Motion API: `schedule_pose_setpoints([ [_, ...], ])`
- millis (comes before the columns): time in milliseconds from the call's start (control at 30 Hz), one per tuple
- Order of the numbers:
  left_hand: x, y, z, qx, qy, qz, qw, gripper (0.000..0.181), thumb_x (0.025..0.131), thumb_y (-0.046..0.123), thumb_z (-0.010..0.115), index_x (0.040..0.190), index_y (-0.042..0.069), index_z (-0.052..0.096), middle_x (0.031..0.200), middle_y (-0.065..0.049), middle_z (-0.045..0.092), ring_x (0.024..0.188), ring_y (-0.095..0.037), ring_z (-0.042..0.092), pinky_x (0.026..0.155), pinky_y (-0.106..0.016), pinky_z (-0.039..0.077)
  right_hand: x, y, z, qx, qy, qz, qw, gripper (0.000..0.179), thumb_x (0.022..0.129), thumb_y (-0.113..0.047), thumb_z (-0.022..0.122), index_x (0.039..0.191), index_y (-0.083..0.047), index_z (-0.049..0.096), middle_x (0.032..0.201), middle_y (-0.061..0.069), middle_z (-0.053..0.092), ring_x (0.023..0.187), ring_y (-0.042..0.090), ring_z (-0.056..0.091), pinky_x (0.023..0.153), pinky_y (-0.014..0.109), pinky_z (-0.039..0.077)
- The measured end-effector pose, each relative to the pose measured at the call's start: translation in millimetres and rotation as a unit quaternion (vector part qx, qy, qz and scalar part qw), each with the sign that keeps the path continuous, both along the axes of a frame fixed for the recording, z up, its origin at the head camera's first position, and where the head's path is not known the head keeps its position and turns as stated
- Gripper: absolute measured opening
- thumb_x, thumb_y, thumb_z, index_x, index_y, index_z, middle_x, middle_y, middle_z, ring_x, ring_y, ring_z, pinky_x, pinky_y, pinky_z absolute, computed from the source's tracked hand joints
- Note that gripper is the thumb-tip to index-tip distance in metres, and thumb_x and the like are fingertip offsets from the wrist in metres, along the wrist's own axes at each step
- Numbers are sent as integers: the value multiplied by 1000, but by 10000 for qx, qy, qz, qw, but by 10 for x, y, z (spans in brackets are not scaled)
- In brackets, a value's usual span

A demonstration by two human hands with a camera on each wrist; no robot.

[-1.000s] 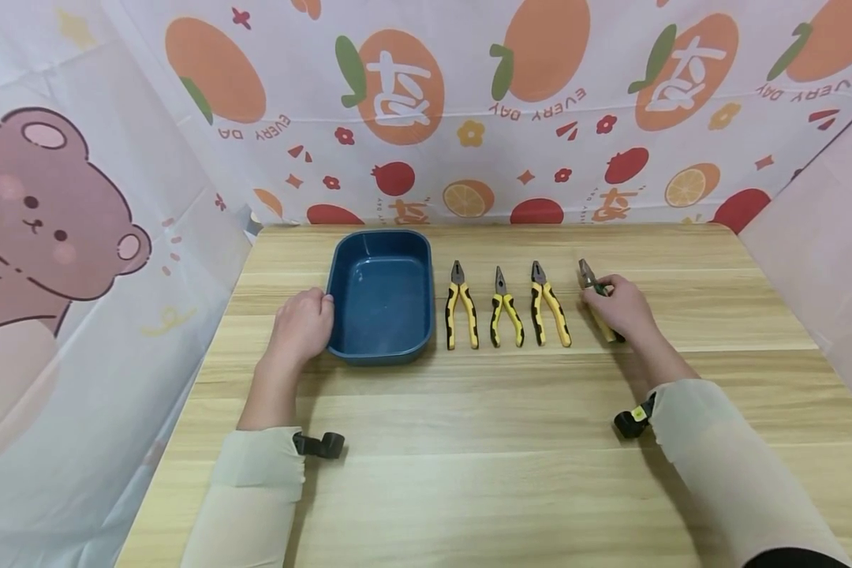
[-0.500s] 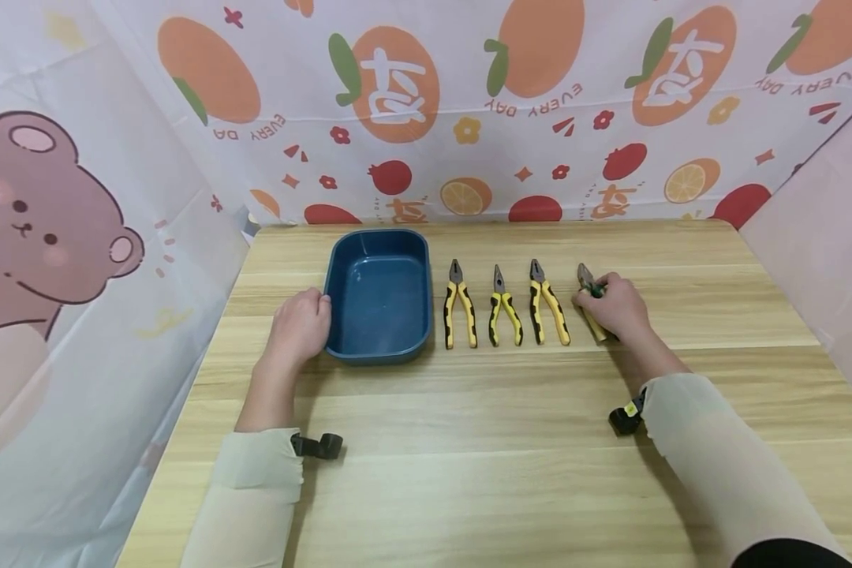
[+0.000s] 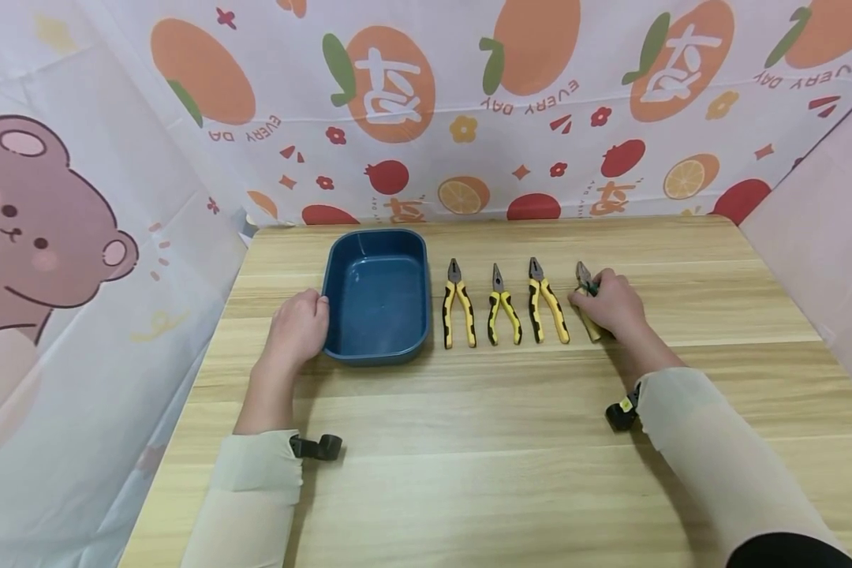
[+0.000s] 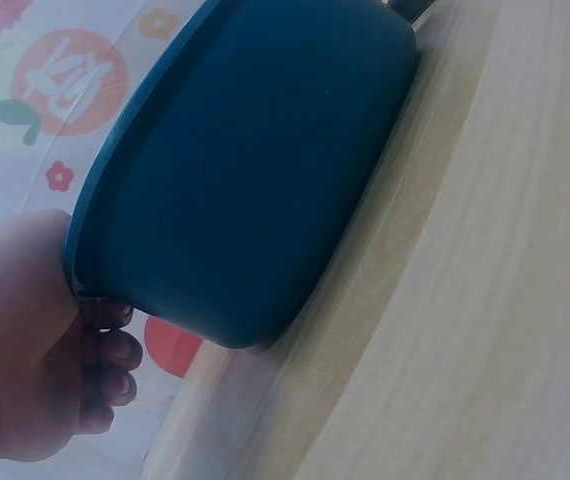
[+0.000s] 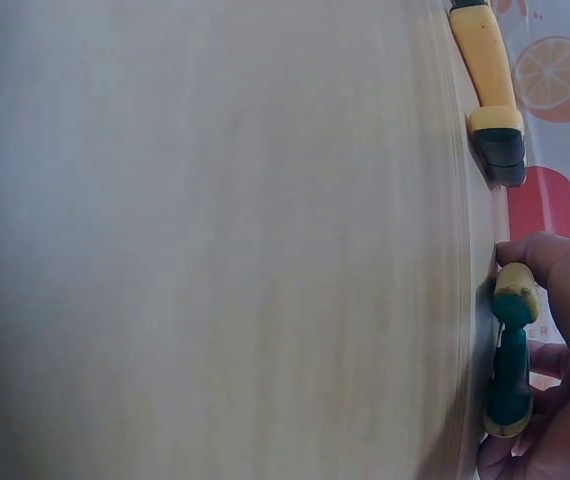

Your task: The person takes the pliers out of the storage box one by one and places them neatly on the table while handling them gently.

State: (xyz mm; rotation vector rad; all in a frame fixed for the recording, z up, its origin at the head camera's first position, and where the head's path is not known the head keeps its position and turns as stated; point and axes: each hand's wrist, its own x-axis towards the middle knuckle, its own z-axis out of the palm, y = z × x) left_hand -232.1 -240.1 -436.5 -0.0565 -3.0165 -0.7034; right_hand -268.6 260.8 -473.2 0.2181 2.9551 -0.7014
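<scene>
My left hand [image 3: 300,327] grips the left rim of a dark blue rectangular bin [image 3: 378,304]. In the left wrist view the thumb side lies over the rim and the fingertips [image 4: 117,350] curl beneath it. At the right end of a row of tools, my right hand [image 3: 614,304] holds a pair of pliers [image 3: 588,323] by its yellow and green handles, the head pointing away from me. In the right wrist view, thumb and fingers lie around the handle ends [image 5: 510,395], low at the table surface. Part of these pliers is hidden under the hand.
Left of my right hand lie combination pliers [image 3: 548,304], smaller needle-nose pliers [image 3: 502,308] and another combination pair [image 3: 458,304], all yellow and black. They lie between the bin and my right hand. A printed cloth [image 3: 468,102] hangs behind the wooden table [image 3: 454,473].
The right hand and the pliers in it have shifted slightly left, their handle ends swinging toward the neighbouring pair. My left hand stays on the bin's rim. The head view has moved a little.
</scene>
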Motion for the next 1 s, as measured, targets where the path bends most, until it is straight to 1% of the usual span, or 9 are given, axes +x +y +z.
schedule_pose_setpoints([
  [367, -24, -6, 32, -4, -145, -21, 9999, 42, 106, 26, 27, 93, -2, 56, 85, -19, 54, 83, -36, 51, 80, -51, 40, -13, -11, 50, -75, -35, 11, 10000, 67, 91, -53, 58, 124, 3, 43, 110, 24, 49, 90, 36, 50, 74, 47, 43],
  [500, -30, -7, 36, -10, -96, 1, 10000, 41, 106, 25, 28, 91, -1, 55, 85, -19, 54, 83, -36, 51, 81, -51, 40, -36, -12, 61, -92, -71, 17, 9999, 68, 91, -54, 58, 125, 3, 43, 111, 24, 49, 91, 36, 50, 76, 48, 43],
  [767, -22, -15, 15, 15, 24, -7, 10000, 41, 106, 25, 29, 88, -1, 55, 85, -20, 55, 84, -38, 53, 81, -54, 41, -23, -18, 57, -97, 12, 34, 9999, 67, 91, -54, 59, 123, 3, 43, 111, 25, 49, 91, 37, 51, 76, 48, 44],
  [1000, -13, -17, 1, 47, 35, -1, 10000, 42, 106, 25, 29, 89, -1, 56, 83, -19, 54, 83, -36, 52, 79, -51, 40, -17, -9, 28, -132, 23, 30, 9999, 68, 91, -54, 58, 125, 3, 43, 113, 26, 49, 93, 38, 50, 78, 50, 44],
])
